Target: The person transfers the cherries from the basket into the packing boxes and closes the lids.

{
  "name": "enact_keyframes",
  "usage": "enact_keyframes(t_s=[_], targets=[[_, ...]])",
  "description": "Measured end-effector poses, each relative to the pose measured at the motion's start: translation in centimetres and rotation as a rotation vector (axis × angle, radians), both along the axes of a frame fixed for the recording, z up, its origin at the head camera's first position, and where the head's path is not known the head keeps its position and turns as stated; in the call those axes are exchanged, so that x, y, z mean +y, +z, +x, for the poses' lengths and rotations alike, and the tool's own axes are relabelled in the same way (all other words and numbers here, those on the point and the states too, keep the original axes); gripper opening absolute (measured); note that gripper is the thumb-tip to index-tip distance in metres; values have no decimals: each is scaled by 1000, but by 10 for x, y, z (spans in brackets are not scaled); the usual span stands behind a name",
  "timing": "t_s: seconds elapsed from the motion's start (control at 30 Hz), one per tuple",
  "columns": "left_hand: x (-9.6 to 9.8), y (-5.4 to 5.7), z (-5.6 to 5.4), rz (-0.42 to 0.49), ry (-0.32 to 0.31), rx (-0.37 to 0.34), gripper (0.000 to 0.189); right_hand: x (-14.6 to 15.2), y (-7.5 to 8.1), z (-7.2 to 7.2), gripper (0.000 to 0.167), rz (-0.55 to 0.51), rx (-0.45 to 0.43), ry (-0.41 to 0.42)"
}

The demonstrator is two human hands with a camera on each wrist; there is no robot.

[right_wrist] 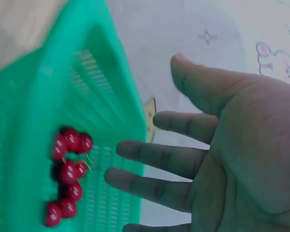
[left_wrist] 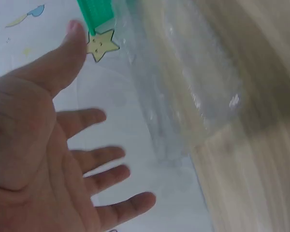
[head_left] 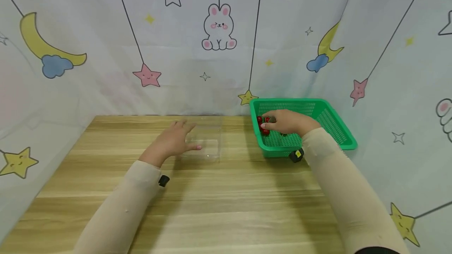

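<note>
My left hand (head_left: 172, 140) hovers at the left side of a clear plastic box (head_left: 211, 147), its fingers spread and holding nothing. In the left wrist view the palm faces the box's transparent wall (left_wrist: 159, 101), with a gap between them. My right hand (head_left: 291, 122) reaches over the green basket (head_left: 279, 153). Several red cherries (right_wrist: 67, 172), some with stems, lie grouped on the basket's slotted floor. The right wrist view shows that hand's fingers extended and apart from the cherries, with nothing in them.
Both the box and the basket stand toward the back of a wood-grain table (head_left: 219, 203). Close behind them hangs a white curtain (head_left: 187, 93) printed with stars, moons and rabbits, which also runs along the right side.
</note>
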State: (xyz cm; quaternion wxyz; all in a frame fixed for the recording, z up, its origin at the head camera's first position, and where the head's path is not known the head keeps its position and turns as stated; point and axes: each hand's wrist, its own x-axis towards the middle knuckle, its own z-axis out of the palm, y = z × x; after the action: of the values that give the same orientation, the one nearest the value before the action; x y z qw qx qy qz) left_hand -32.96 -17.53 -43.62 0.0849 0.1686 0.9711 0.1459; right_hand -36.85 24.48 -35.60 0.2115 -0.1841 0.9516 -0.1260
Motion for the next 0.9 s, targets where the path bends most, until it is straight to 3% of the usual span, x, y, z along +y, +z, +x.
enact_keyframes(t_s=[0.2, 0.33, 0.53, 0.8, 0.9], targets=[[-26, 12, -6, 56, -80, -144, 108, 14, 18, -32, 62, 48, -60, -11], [-30, 13, -11, 55, -97, -177, 108, 25, 19, -57, 58, 41, -162, -57], [-24, 10, -13, 28, -47, -200, 113, 38, -1, -81, 57, 103, -214, -66], [-13, 15, -15, -35, -50, -211, 115, 48, -37, -88, 43, 247, -172, -168], [-10, 17, -15, -35, -43, -216, 114, 51, -46, -90, 31, 227, -160, -199]])
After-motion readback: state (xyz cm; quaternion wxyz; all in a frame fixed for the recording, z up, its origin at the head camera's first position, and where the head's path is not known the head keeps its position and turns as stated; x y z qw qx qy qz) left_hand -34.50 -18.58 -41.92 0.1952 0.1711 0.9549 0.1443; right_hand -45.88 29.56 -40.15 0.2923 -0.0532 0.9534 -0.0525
